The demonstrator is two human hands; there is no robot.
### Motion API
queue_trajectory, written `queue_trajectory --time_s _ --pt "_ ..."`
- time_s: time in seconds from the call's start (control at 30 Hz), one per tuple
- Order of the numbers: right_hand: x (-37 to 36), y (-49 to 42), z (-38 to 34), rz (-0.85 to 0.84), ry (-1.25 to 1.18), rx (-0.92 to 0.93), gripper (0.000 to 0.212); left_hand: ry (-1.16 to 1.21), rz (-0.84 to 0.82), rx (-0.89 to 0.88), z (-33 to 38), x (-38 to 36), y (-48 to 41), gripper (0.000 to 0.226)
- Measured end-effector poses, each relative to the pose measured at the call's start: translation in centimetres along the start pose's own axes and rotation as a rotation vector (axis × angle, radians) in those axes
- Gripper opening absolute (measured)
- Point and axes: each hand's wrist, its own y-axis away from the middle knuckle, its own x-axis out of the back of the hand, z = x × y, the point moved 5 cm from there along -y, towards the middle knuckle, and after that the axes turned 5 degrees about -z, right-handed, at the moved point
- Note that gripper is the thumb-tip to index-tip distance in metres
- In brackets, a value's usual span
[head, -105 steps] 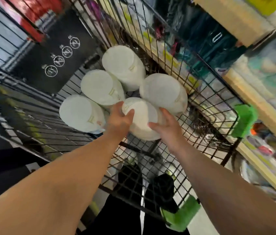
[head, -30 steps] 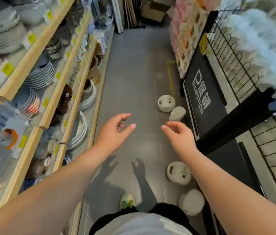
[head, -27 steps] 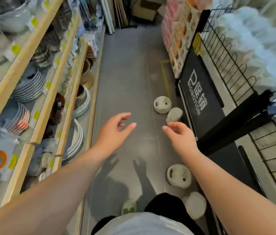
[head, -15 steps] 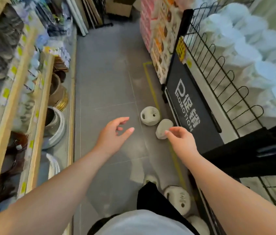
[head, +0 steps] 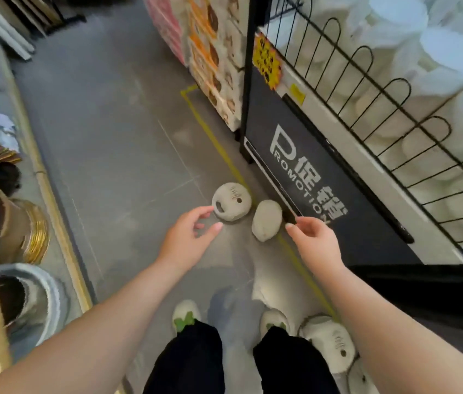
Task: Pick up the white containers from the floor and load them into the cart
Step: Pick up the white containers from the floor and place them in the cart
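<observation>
Two white containers lie just beside each other on the grey floor (head: 111,143): holed container (head: 231,201), plain container (head: 266,220), against the promotion sign (head: 310,177). Left hand (head: 189,237) and right hand (head: 314,240) hover near them, fingers loosely spread, empty.

black promotion sign (head: 310,177), wire rack (head: 347,137), yellow floor line (head: 213,137), shelved bowls (head: 35,231)

White containers (head: 231,205) on grey floor (head: 116,143) with yellow tape line (head: 216,143). Black promotion board (head: 310,177), white lettering. Black wire rack (head: 381,89). Black trousers (head: 190,362), white shoes (head: 185,315) with green accents.
</observation>
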Motion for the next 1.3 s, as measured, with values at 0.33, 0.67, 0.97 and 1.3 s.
queue_trajectory --time_s 0.33,0.67,0.97,1.3 --pt "-9.2 -14.5 11.6 0.022 0.007 -0.073 0.045 -0.078 -0.159 -0.043 -11.8 -9.3 -17.3 0.03" --pt "-18.6 -31.2 29.2 0.228 -0.151 -0.093 0.081 -0.253 -0.361 -0.219 -25.4 -25.9 -34.6 0.051" --pt "-23.2 -36.5 34.5 0.341 -0.259 -0.03 0.101 -0.189 -0.533 -0.278 -31.2 -33.9 -41.3 0.075" --pt "-23.4 -37.3 35.2 0.45 -0.538 0.002 0.097 -0.022 -0.588 -0.26 -32.3 -34.5 -41.4 0.07"
